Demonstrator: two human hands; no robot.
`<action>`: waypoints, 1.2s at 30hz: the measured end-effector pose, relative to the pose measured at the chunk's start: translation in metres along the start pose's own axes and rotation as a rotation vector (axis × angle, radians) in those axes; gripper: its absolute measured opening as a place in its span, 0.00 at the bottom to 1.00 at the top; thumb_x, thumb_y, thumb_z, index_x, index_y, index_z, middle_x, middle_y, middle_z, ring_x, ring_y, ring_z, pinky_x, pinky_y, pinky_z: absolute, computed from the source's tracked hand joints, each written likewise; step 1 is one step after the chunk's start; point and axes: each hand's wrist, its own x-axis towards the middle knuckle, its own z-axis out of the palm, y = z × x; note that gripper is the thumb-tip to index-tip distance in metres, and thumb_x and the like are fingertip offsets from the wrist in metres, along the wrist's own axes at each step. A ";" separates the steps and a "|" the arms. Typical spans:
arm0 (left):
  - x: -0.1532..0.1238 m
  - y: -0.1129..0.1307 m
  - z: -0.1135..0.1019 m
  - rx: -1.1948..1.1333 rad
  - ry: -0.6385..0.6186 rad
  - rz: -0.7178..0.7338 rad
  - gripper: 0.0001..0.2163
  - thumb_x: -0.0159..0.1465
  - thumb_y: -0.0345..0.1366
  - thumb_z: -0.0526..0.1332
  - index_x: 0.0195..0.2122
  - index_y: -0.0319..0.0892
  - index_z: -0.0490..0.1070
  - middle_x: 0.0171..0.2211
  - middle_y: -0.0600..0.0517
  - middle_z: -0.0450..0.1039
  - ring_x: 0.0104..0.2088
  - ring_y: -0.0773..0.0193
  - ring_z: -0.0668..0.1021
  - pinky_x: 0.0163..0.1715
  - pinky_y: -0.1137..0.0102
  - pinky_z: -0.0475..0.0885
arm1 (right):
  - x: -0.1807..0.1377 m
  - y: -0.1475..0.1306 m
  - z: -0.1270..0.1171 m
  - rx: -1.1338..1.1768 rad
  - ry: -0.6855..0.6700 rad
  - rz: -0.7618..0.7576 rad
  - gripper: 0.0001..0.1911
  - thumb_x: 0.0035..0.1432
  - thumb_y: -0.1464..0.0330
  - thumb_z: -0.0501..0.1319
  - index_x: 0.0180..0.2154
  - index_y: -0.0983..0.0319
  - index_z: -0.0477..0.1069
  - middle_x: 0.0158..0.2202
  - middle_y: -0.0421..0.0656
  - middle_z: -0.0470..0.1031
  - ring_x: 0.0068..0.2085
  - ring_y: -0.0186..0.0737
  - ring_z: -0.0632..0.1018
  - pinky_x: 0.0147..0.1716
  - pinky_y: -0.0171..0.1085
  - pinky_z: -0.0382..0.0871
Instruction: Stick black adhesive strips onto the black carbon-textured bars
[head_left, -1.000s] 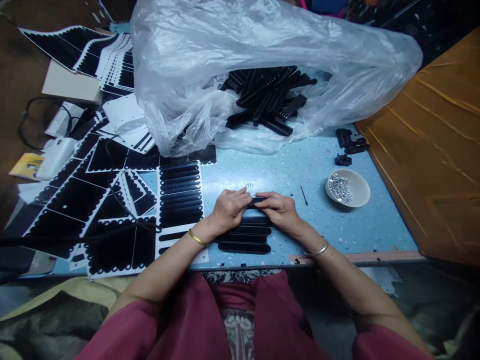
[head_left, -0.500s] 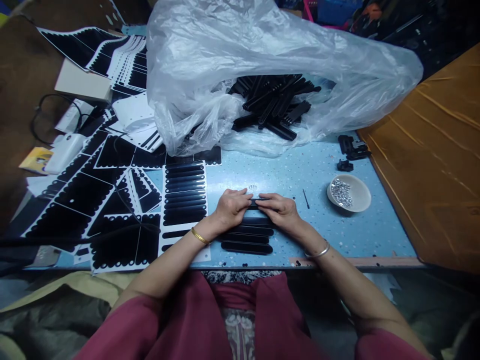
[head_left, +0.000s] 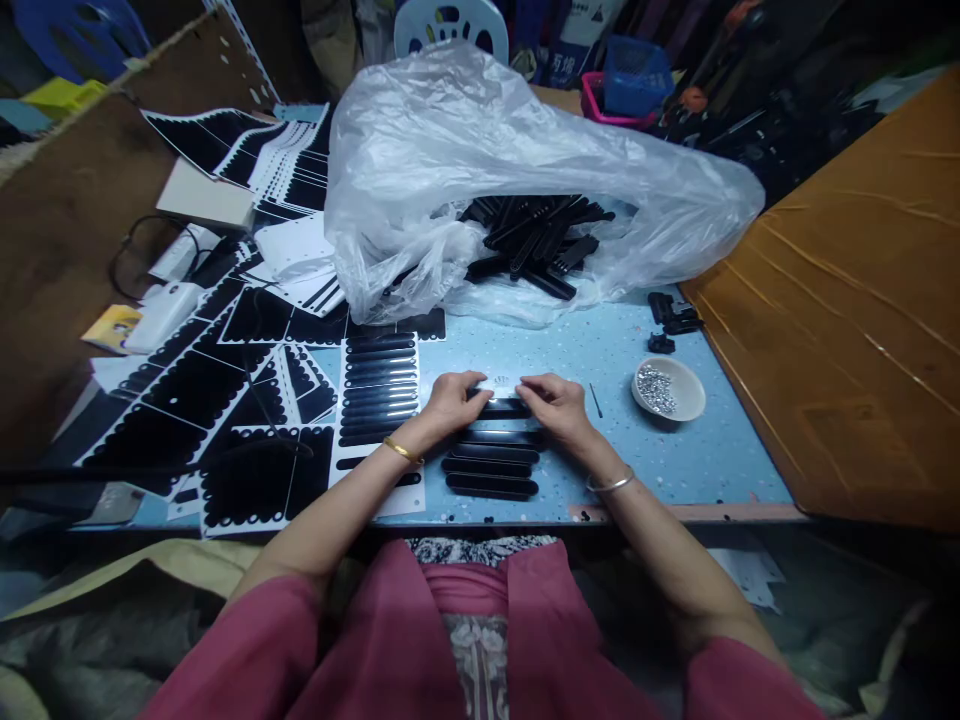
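A narrow black strip (head_left: 505, 408) lies crosswise between my hands. My left hand (head_left: 452, 402) is closed on its left end, thumb against the near side. At the right end, the fingertips and thumb of my right hand (head_left: 559, 408) pinch it. Nearer to me, several similar black strips with rounded ends (head_left: 491, 486) lie in a stack of rows on the blue speckled table (head_left: 592, 470). Left of my hands is a white backing sheet (head_left: 379, 395) with rows of glossy black stickers. A thin dark tool (head_left: 596, 400) lies right of my right hand.
A big clear plastic bag (head_left: 465, 130) full of black plastic parts (head_left: 532, 240) stands at the back. On the right is a white bowl (head_left: 688, 390) with small metal pieces, near black clips (head_left: 671, 312). Black sticker sheets (head_left: 247, 480) cover the left. A brown board (head_left: 847, 350) borders the right.
My hands have drawn apart toward the strip's ends, so more of the strip shows between them. The head view has tilted up, revealing a chair and baskets behind the bag.
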 end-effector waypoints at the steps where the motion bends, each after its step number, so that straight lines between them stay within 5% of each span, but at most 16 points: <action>1: 0.000 0.000 0.003 0.056 -0.034 0.050 0.10 0.62 0.36 0.61 0.42 0.42 0.79 0.38 0.47 0.81 0.45 0.50 0.81 0.46 0.57 0.75 | 0.000 0.000 0.006 -0.014 -0.040 -0.008 0.11 0.56 0.59 0.64 0.32 0.59 0.81 0.29 0.44 0.81 0.29 0.39 0.79 0.30 0.37 0.73; 4: -0.005 -0.004 0.008 0.144 -0.104 0.197 0.09 0.64 0.36 0.60 0.39 0.49 0.80 0.47 0.50 0.79 0.55 0.49 0.75 0.52 0.53 0.71 | -0.002 0.000 0.015 -0.015 -0.172 -0.046 0.09 0.56 0.61 0.64 0.29 0.58 0.80 0.27 0.43 0.80 0.29 0.39 0.79 0.31 0.36 0.72; 8: -0.013 -0.008 0.006 0.138 -0.165 0.222 0.10 0.65 0.38 0.59 0.42 0.50 0.80 0.50 0.51 0.78 0.58 0.49 0.72 0.56 0.52 0.67 | -0.010 0.000 0.005 0.014 -0.253 -0.085 0.05 0.53 0.70 0.64 0.31 0.59 0.80 0.32 0.44 0.81 0.35 0.41 0.80 0.40 0.40 0.73; 12: -0.016 -0.005 0.000 0.141 -0.190 0.224 0.10 0.66 0.37 0.58 0.39 0.49 0.80 0.47 0.53 0.79 0.57 0.50 0.74 0.57 0.53 0.67 | -0.015 -0.001 -0.005 0.004 -0.267 -0.044 0.10 0.52 0.74 0.60 0.33 0.59 0.80 0.33 0.43 0.82 0.36 0.41 0.81 0.40 0.39 0.74; 16: -0.017 0.000 -0.002 0.141 -0.191 0.240 0.11 0.66 0.35 0.56 0.39 0.49 0.80 0.41 0.55 0.81 0.54 0.54 0.77 0.55 0.59 0.70 | -0.011 -0.004 -0.001 -0.004 -0.241 0.028 0.14 0.60 0.70 0.55 0.36 0.62 0.80 0.31 0.44 0.82 0.32 0.38 0.82 0.33 0.35 0.74; 20: -0.018 0.000 0.000 0.184 -0.187 0.216 0.13 0.66 0.32 0.54 0.44 0.47 0.78 0.45 0.52 0.80 0.59 0.50 0.72 0.57 0.53 0.66 | -0.008 -0.011 0.012 -0.046 -0.225 0.068 0.13 0.56 0.61 0.63 0.33 0.63 0.81 0.30 0.47 0.82 0.31 0.41 0.81 0.30 0.35 0.73; 26: -0.038 -0.009 -0.013 -0.004 -0.245 0.186 0.12 0.65 0.34 0.56 0.43 0.43 0.79 0.45 0.49 0.80 0.57 0.52 0.74 0.54 0.62 0.70 | -0.022 -0.018 0.003 -0.043 -0.357 0.069 0.08 0.54 0.66 0.64 0.30 0.62 0.81 0.28 0.44 0.82 0.29 0.40 0.81 0.31 0.35 0.74; 28: -0.053 -0.013 -0.021 -0.077 -0.217 0.158 0.15 0.64 0.39 0.59 0.51 0.41 0.75 0.49 0.46 0.78 0.55 0.51 0.75 0.55 0.61 0.70 | -0.034 -0.017 -0.008 -0.053 -0.343 0.060 0.12 0.54 0.63 0.64 0.38 0.63 0.80 0.35 0.47 0.82 0.35 0.44 0.82 0.37 0.39 0.76; 33: -0.089 -0.022 -0.029 -0.137 -0.276 0.220 0.52 0.42 0.47 0.76 0.67 0.42 0.56 0.66 0.35 0.54 0.65 0.42 0.61 0.62 0.50 0.59 | -0.073 -0.016 -0.027 -0.095 -0.298 -0.157 0.44 0.44 0.50 0.71 0.59 0.62 0.66 0.54 0.55 0.74 0.53 0.56 0.76 0.53 0.53 0.71; 36: -0.099 -0.025 -0.026 -0.121 -0.298 0.228 0.53 0.42 0.40 0.77 0.68 0.45 0.51 0.69 0.35 0.46 0.67 0.42 0.57 0.63 0.49 0.57 | -0.087 -0.016 -0.033 -0.096 -0.341 -0.246 0.55 0.41 0.47 0.71 0.65 0.63 0.55 0.60 0.58 0.67 0.58 0.58 0.71 0.56 0.55 0.68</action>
